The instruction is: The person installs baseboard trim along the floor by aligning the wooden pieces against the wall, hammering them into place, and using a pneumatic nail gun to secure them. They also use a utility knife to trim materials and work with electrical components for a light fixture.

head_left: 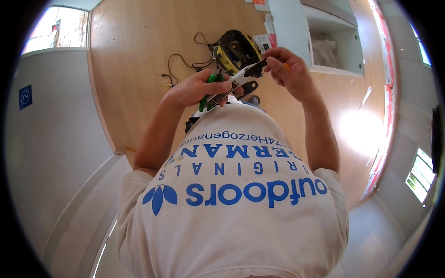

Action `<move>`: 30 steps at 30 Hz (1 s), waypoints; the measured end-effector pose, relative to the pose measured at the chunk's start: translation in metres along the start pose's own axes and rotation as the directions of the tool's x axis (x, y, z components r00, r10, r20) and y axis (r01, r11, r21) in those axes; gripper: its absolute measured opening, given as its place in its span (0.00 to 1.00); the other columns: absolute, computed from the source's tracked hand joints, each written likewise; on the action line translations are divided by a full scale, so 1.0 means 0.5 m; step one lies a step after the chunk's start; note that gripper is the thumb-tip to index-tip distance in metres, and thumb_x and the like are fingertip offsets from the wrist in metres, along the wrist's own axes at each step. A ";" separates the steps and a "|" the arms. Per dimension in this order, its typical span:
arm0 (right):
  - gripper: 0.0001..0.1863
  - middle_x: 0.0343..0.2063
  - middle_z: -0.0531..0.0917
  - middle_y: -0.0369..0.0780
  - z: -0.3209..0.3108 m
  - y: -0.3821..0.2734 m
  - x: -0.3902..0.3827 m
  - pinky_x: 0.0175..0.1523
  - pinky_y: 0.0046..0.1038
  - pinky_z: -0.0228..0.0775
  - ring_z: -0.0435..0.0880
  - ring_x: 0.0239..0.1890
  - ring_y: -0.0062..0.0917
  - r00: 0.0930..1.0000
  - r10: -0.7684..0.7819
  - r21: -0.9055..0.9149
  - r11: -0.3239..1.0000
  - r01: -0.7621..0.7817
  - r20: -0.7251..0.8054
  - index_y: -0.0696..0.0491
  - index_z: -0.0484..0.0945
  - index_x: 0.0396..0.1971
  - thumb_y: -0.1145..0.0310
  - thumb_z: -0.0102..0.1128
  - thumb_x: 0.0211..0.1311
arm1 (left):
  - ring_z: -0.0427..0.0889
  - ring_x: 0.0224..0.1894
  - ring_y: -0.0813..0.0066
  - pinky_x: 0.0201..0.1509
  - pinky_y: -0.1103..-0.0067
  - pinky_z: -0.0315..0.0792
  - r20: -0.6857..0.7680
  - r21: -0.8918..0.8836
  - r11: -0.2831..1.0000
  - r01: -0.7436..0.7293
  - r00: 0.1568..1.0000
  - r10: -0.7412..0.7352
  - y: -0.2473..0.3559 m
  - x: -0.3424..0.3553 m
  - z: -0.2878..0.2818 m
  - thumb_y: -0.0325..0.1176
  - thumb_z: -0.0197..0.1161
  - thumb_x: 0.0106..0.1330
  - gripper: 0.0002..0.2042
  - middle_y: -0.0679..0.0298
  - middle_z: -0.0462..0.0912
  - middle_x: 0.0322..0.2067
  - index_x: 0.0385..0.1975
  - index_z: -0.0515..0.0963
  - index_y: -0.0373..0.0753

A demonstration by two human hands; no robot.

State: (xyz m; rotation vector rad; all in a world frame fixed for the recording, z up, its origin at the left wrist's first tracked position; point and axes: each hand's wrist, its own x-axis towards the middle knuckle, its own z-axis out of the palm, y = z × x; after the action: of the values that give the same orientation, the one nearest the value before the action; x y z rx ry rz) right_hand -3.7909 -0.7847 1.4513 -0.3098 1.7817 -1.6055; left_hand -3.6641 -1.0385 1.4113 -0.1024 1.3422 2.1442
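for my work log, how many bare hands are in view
2: the left hand, holding a green object and a flat white-and-black piece; the right hand, pinching a dark strip. No others show.

A light brown, wood-look floor [139, 37] spreads across the room. Along its left edge rises a pale grey wall [55, 106] bearing a blue square sign [25, 97], with a bright window [62, 30] toward the far left corner. Near the floor's far right corner sits a white cabinet [285, 23], its compartment open. Red-and-white strips [387, 106] line the right edge, beside a glaring patch of light [364, 129]; a smaller window [420, 176] glows beyond.
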 end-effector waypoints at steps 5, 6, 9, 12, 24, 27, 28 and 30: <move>0.10 0.25 0.82 0.34 -0.015 0.003 -0.002 0.24 0.16 0.61 0.72 0.23 0.11 0.991 -0.004 0.249 0.968 0.037 -0.131 0.57 0.81 0.41 0.65 0.62 0.71 | 0.81 0.32 0.77 0.36 0.80 0.74 0.023 -0.086 0.995 -0.055 0.998 0.057 -0.011 -0.003 -0.004 0.46 0.64 0.70 0.23 0.61 0.84 0.36 0.52 0.78 0.30; 0.09 0.26 0.82 0.36 -0.024 0.007 0.003 0.23 0.17 0.60 0.73 0.22 0.13 0.979 -0.046 0.409 0.904 0.126 -0.199 0.55 0.81 0.40 0.65 0.61 0.71 | 0.81 0.33 0.76 0.37 0.80 0.74 -0.005 -0.164 0.983 -0.086 0.996 0.087 -0.014 -0.005 -0.001 0.46 0.63 0.70 0.24 0.61 0.83 0.35 0.53 0.78 0.30; 0.09 0.27 0.82 0.37 -0.027 0.027 0.011 0.23 0.19 0.60 0.73 0.21 0.16 0.961 -0.021 0.629 0.752 0.196 -0.275 0.54 0.81 0.39 0.64 0.60 0.71 | 0.81 0.35 0.75 0.38 0.80 0.75 -0.046 -0.304 0.939 -0.158 0.987 0.151 -0.019 0.002 -0.002 0.47 0.62 0.71 0.25 0.60 0.81 0.33 0.54 0.76 0.28; 0.11 0.31 0.83 0.39 0.026 0.040 -0.001 0.25 0.22 0.63 0.74 0.23 0.19 0.950 0.046 0.697 0.691 0.194 -0.310 0.54 0.79 0.41 0.61 0.60 0.72 | 0.80 0.36 0.75 0.40 0.79 0.75 -0.064 -0.300 0.941 -0.153 0.988 0.141 -0.004 0.006 0.011 0.48 0.62 0.71 0.26 0.61 0.80 0.32 0.55 0.76 0.27; 0.12 0.24 0.80 0.34 0.103 0.025 0.019 0.35 0.19 0.70 0.76 0.27 0.15 0.708 -0.339 0.122 0.849 0.514 -0.620 0.57 0.77 0.34 0.63 0.57 0.74 | 0.79 0.33 0.76 0.37 0.81 0.73 -0.114 -0.255 0.961 -0.109 0.990 0.083 0.018 0.043 0.109 0.47 0.65 0.70 0.23 0.59 0.84 0.39 0.51 0.78 0.31; 0.09 0.24 0.79 0.38 0.043 -0.007 0.050 0.32 0.25 0.71 0.77 0.24 0.23 0.748 -0.238 0.543 0.559 0.627 -0.620 0.55 0.73 0.38 0.64 0.53 0.76 | 0.79 0.32 0.74 0.36 0.80 0.74 0.025 -0.229 0.971 -0.067 0.997 0.075 0.015 0.051 0.086 0.48 0.65 0.69 0.25 0.56 0.84 0.40 0.54 0.76 0.30; 0.09 0.24 0.79 0.39 0.036 -0.016 0.060 0.30 0.29 0.71 0.77 0.23 0.27 0.771 -0.184 0.625 0.487 0.610 -0.610 0.55 0.72 0.39 0.64 0.52 0.76 | 0.78 0.31 0.74 0.35 0.81 0.73 0.065 -0.224 0.972 -0.064 0.995 0.080 0.009 0.054 0.081 0.48 0.64 0.69 0.26 0.57 0.83 0.36 0.54 0.76 0.29; 0.09 0.24 0.79 0.39 0.038 -0.020 0.067 0.30 0.29 0.71 0.76 0.23 0.26 0.772 -0.245 0.589 0.526 0.614 -0.587 0.55 0.72 0.39 0.64 0.53 0.75 | 0.77 0.30 0.75 0.33 0.81 0.72 0.123 -0.228 0.972 -0.063 0.988 0.093 0.010 0.061 0.081 0.50 0.63 0.70 0.28 0.59 0.82 0.31 0.53 0.77 0.27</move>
State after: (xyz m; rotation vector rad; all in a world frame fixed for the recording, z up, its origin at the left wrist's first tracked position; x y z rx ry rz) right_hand -3.8057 -0.8217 1.4497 0.0268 1.1426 -2.8452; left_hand -3.6816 -0.9926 1.4238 0.0052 1.0424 2.3194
